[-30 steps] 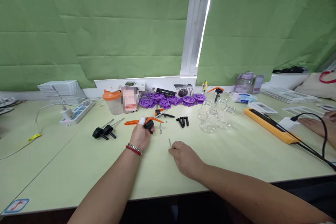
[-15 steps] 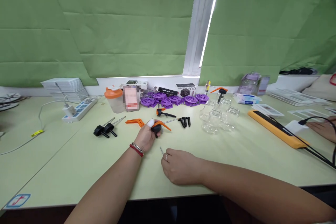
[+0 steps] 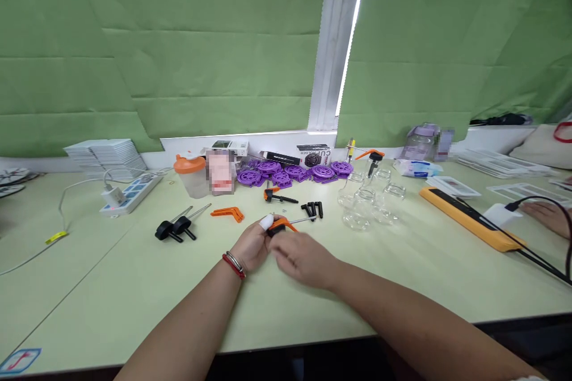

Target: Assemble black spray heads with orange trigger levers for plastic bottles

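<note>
- The left hand (image 3: 251, 245) is gripping a small orange and black plastic trigger piece (image 3: 279, 226) at the table's middle.
- The right hand (image 3: 304, 259) is meeting it, fingers curled; its grip is hidden.
- At 11 o'clock, a flat orange plastic lever (image 3: 228, 212) is lying.
- At 12 o'clock, purple plastic wheels (image 3: 290, 171) are sitting far back.

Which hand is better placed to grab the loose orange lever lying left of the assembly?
Left, probably. The left hand is nearer the orange lever, though it grips the orange-and-black piece. The right hand lies farther off.
</note>
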A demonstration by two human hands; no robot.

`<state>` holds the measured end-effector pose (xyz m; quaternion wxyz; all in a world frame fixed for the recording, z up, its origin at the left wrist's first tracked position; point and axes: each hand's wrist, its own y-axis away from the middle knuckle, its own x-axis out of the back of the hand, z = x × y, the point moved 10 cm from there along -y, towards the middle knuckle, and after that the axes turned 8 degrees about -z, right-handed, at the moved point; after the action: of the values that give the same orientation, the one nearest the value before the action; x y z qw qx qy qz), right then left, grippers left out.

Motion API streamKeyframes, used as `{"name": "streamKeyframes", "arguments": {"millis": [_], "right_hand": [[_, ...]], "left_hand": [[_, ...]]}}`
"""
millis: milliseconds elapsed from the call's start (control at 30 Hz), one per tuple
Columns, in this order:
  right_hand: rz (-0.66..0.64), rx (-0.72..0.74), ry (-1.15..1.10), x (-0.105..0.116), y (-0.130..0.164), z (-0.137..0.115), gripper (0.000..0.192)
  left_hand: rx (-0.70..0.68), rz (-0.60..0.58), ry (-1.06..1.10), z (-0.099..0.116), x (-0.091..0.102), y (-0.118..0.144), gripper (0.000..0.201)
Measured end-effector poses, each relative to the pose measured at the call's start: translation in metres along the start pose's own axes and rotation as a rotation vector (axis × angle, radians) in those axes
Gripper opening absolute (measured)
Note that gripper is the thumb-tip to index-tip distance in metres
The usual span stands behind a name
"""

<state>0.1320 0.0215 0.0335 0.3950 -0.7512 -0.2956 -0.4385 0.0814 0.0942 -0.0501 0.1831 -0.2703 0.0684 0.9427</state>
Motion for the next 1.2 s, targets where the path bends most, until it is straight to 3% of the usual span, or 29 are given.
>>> {"name": "streamKeyframes", "arguments": {"millis": [100, 200, 300, 433, 567, 700, 867, 1000, 1200], "right_hand": [[0.344, -0.32, -0.438, 0.038, 0.0, 0.055, 0.016], [0.461, -0.475, -0.649, 0.037, 0.0, 0.093, 0.014], [0.479, -0.471, -0.661, 0.027, -0.004, 0.105, 0.012], [0.45, -0.419, -0.591, 0.023, -0.004, 0.098, 0.014], [0.334, -0.33, -0.281, 0.029, -0.009, 0.077, 0.014], [0.208, -0.239, -0.076, 0.021, -0.013, 0.066, 0.016], [0.107, -0.129, 0.01, 0.013, -0.013, 0.052, 0.016], [0.046, -0.084, 0.064, 0.009, -0.014, 0.045, 0.032], [0.012, 0.014, -0.003, 0.004, -0.015, 0.044, 0.021]], "left_hand": [[-0.011, -0.043, 0.009, -0.003, -0.006, -0.002, 0.024], [0.012, -0.081, -0.016, -0.006, -0.01, -0.003, 0.028], [0.02, -0.085, -0.012, -0.007, -0.01, -0.003, 0.032], [0.029, -0.11, -0.001, -0.009, -0.016, -0.002, 0.032], [0.044, -0.122, 0.012, -0.012, -0.019, -0.002, 0.026], [0.035, -0.136, 0.016, -0.011, -0.018, -0.003, 0.03], [0.006, -0.077, 0.043, -0.005, -0.007, -0.005, 0.025], [-0.023, -0.056, 0.037, 0.002, -0.001, -0.006, 0.024], [0.035, -0.187, -0.195, 0.008, -0.011, 0.0, 0.024]]}}
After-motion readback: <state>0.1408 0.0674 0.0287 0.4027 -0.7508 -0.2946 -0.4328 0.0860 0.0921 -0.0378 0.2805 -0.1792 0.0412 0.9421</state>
